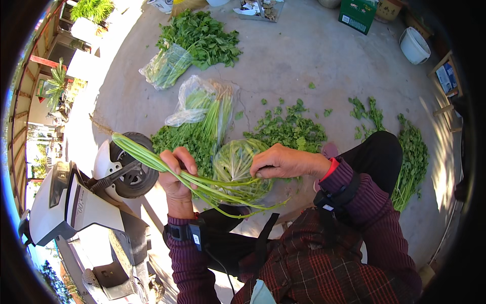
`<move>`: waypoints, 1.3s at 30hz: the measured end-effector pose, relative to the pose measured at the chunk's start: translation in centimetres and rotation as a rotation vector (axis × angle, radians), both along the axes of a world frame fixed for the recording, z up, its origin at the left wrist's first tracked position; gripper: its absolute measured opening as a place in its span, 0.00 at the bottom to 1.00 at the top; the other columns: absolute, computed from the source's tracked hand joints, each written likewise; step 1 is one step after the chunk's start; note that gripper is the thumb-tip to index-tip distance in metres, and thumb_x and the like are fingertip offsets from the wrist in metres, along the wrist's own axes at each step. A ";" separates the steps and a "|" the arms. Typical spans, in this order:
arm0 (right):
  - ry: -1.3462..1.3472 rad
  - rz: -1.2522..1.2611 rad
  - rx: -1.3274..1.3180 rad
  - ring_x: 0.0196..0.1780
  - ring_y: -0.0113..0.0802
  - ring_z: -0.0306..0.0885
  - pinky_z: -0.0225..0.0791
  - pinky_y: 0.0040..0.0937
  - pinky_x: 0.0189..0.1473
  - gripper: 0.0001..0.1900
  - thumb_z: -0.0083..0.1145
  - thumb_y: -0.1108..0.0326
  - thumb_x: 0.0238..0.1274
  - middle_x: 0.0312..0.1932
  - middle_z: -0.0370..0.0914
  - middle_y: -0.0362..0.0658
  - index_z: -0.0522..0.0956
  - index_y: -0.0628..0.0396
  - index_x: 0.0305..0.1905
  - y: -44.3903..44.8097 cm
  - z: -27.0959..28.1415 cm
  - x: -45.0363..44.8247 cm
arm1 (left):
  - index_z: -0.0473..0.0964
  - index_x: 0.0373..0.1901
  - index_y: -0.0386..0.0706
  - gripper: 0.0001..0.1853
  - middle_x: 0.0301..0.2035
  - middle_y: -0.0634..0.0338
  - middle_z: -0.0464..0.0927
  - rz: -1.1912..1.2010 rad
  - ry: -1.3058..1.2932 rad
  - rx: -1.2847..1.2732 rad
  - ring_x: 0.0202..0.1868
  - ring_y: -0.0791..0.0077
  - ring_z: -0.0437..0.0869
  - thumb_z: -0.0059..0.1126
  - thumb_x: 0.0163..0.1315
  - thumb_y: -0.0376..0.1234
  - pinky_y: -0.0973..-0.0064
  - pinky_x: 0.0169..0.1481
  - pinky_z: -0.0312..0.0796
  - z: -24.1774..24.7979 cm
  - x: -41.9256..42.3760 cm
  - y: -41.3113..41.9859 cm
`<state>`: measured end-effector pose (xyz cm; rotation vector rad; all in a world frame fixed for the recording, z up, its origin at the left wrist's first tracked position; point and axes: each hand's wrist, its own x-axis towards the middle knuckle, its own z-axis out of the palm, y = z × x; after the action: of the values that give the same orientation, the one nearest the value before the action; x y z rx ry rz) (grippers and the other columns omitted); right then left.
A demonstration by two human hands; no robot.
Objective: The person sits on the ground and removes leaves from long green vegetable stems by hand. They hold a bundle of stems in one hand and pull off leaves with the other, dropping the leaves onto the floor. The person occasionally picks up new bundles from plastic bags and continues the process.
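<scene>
My left hand (pixel 177 174) grips a bunch of long green celery-like stalks (pixel 140 152), whose roots point to the upper left. The thin ends reach right, towards my right hand (pixel 284 163), whose fingertips are closed at one stalk tip. Beneath them lies a clear plastic bag (pixel 231 161) of greens. Beyond it a heap of loose green leaves (pixel 290 129) lies on the concrete. Left of that heap, rooted stalks (pixel 218 117) lie partly in another clear bag (pixel 193 95). A bundle of leafy greens (pixel 412 163) lies right of my knee.
A leafy bunch (pixel 207 38) in a plastic bag lies farther off. At left stands a white scooter (pixel 91 212) with its front wheel (pixel 133 167) near the greens. Behind are a metal dustpan (pixel 262 17), a green box (pixel 357 15) and a white bucket (pixel 415 45).
</scene>
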<state>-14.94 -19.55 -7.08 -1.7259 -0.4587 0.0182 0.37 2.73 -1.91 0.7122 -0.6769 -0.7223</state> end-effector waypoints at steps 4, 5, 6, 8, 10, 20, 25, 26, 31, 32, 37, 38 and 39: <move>-0.004 -0.013 0.006 0.32 0.37 0.77 0.70 0.30 0.37 0.08 0.52 0.75 0.51 0.29 0.78 0.44 0.78 0.58 0.38 0.2 -0.2 0.1 | 0.67 0.24 0.38 0.10 0.24 0.42 0.70 0.019 -0.015 -0.004 0.11 0.65 0.74 0.60 0.54 0.30 0.79 0.16 0.75 0.1 0.0 0.2; -0.008 -0.015 0.007 0.32 0.37 0.77 0.70 0.30 0.37 0.09 0.52 0.75 0.50 0.29 0.78 0.44 0.78 0.58 0.38 0.3 -0.2 0.1 | 0.67 0.24 0.38 0.10 0.24 0.42 0.70 0.019 -0.015 -0.003 0.11 0.65 0.74 0.60 0.54 0.29 0.80 0.16 0.75 0.1 0.0 0.2; -0.009 -0.022 0.007 0.32 0.37 0.77 0.70 0.30 0.37 0.09 0.52 0.75 0.50 0.29 0.78 0.45 0.78 0.58 0.38 0.3 -0.1 0.0 | 0.67 0.24 0.38 0.10 0.24 0.42 0.70 0.016 -0.013 -0.004 0.11 0.65 0.74 0.59 0.54 0.29 0.80 0.16 0.75 0.1 0.0 0.1; -0.045 -0.028 -0.036 0.31 0.33 0.76 0.69 0.28 0.36 0.06 0.53 0.75 0.52 0.30 0.77 0.43 0.77 0.59 0.36 0.3 -0.7 -0.1 | 0.67 0.24 0.38 0.09 0.24 0.42 0.70 0.008 0.009 -0.035 0.12 0.65 0.74 0.59 0.54 0.28 0.80 0.16 0.75 0.1 0.1 -0.1; 0.079 -0.034 0.043 0.30 0.30 0.76 0.69 0.28 0.35 0.05 0.53 0.74 0.55 0.31 0.77 0.41 0.77 0.60 0.36 0.4 -1.3 -0.1 | 0.67 0.24 0.38 0.09 0.24 0.42 0.70 0.016 0.011 -0.044 0.12 0.65 0.74 0.59 0.53 0.28 0.80 0.16 0.74 0.0 0.2 -0.1; 0.391 0.108 0.395 0.38 0.22 0.72 0.66 0.24 0.42 0.15 0.60 0.65 0.58 0.36 0.77 0.36 0.77 0.58 0.48 -1.0 -0.3 -0.6 | 0.65 0.25 0.38 0.08 0.28 0.43 0.70 0.109 0.042 -0.032 0.13 0.67 0.73 0.56 0.50 0.24 0.80 0.18 0.74 0.5 1.0 1.0; 0.169 0.072 0.172 0.36 0.21 0.70 0.66 0.23 0.42 0.12 0.60 0.68 0.57 0.35 0.77 0.36 0.77 0.60 0.44 -1.6 -0.2 -0.6 | 0.64 0.26 0.38 0.08 0.29 0.43 0.70 0.170 0.065 -0.014 0.14 0.67 0.73 0.54 0.49 0.22 0.80 0.19 0.74 0.2 1.0 0.6; 0.171 0.065 0.152 0.37 0.20 0.71 0.66 0.23 0.43 0.11 0.59 0.69 0.57 0.34 0.78 0.37 0.77 0.60 0.43 -1.7 -0.1 -0.6 | 0.64 0.26 0.38 0.08 0.30 0.43 0.70 0.161 0.064 -0.016 0.14 0.67 0.73 0.53 0.49 0.22 0.80 0.19 0.74 0.1 1.1 0.6; 0.370 -0.038 0.344 0.38 0.22 0.74 0.66 0.23 0.46 0.09 0.55 0.70 0.61 0.32 0.78 0.38 0.77 0.62 0.43 -1.7 -0.4 -0.5 | 0.63 0.27 0.38 0.08 0.32 0.44 0.69 0.180 0.081 0.000 0.16 0.68 0.73 0.52 0.50 0.22 0.81 0.22 0.74 0.1 1.5 1.2; 0.372 -0.086 0.368 0.38 0.22 0.74 0.66 0.23 0.46 0.09 0.55 0.70 0.61 0.32 0.78 0.38 0.77 0.62 0.43 -1.6 -0.4 -0.5 | 0.62 0.28 0.38 0.08 0.32 0.46 0.69 0.193 0.081 0.014 0.17 0.68 0.73 0.51 0.50 0.21 0.81 0.22 0.74 0.0 1.5 1.3; 0.350 -0.207 0.440 0.38 0.22 0.74 0.67 0.23 0.44 0.10 0.57 0.67 0.61 0.33 0.78 0.38 0.77 0.61 0.43 -1.5 -0.5 -0.5 | 0.64 0.28 0.38 0.09 0.33 0.43 0.70 0.269 0.102 0.060 0.18 0.68 0.74 0.52 0.47 0.21 0.82 0.23 0.74 0.2 1.6 1.1; 0.342 -0.216 0.422 0.38 0.22 0.74 0.67 0.23 0.43 0.10 0.58 0.66 0.60 0.33 0.78 0.37 0.77 0.61 0.43 -1.6 -0.4 -0.6 | 0.64 0.28 0.38 0.09 0.34 0.43 0.70 0.275 0.106 0.063 0.18 0.68 0.74 0.52 0.47 0.21 0.82 0.23 0.74 0.2 1.7 1.1; 0.335 -0.225 0.405 0.37 0.22 0.74 0.67 0.23 0.42 0.10 0.59 0.66 0.60 0.33 0.77 0.37 0.77 0.60 0.42 -1.6 -0.3 -0.6 | 0.64 0.28 0.38 0.09 0.34 0.43 0.70 0.282 0.112 0.068 0.18 0.68 0.74 0.51 0.46 0.21 0.82 0.23 0.74 0.2 1.7 1.0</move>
<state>-15.57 -21.14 -7.43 -1.3319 -0.0138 0.0476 2.03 3.76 -1.71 0.8047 -0.4397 -0.5230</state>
